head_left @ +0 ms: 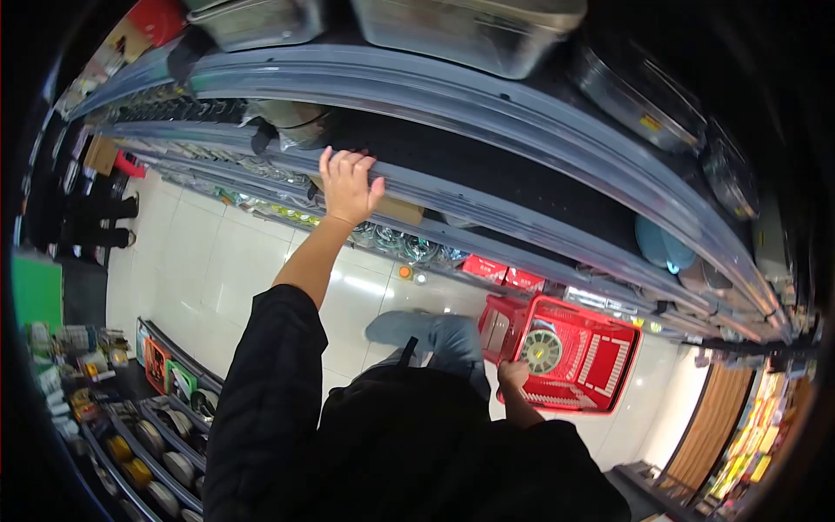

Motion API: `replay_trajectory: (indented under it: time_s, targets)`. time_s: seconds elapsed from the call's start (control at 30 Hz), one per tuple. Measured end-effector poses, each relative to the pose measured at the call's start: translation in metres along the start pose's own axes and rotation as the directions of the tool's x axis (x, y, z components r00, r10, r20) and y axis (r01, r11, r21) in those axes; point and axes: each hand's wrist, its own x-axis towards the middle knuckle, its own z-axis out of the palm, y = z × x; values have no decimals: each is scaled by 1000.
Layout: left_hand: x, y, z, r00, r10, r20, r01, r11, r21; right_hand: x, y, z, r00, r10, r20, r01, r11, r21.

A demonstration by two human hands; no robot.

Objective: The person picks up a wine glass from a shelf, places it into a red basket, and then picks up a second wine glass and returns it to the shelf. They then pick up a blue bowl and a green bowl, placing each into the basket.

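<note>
The left hand [348, 184] reaches up in the centre of the frame, its arm bare below a pushed-up black sleeve, and the fingers [341, 160] curl over the front edge of a long grey metal shelf rail [487, 202] that sweeps from the upper left toward the right edge; the grip is loosely bent on that edge and encloses nothing else. Just behind the hand on the shelf lies a flat brown cardboard box [398, 209], and further up, on higher shelves, rest shiny rectangular steel trays [474, 30]. The right hand [513, 377] sits lower, right of centre, closed into a fist at the near rim of a red plastic shopping basket [578, 352], though whether it clasps a handle or the rim cannot be told. Inside the basket lies a round pale disc-shaped item [542, 350]. Beneath, a white tiled floor [217, 252] shows in the left middle, and a blue-jeaned leg [426, 335] is near the basket. At the lower left, racks hold round pots and pans [161, 452].
</note>
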Motion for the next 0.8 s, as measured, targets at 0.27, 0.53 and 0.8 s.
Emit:
replay_trajectory:
  time_s: [0.27,0.53,0.8]
  targets:
    - [1,1,-1,999,1,-37,-1,1000,-1,-1,5,4,1000,7,-18,-5,994,107]
    - [5,4,-15,1000,-20,-11,20,999,-40,1,1,0,1000,-27,-17,28,997,71]
    - [16,10,-56,994,-35,103,45,995,-88,-13,-8,-13,997,14,-82,-2,989,147]
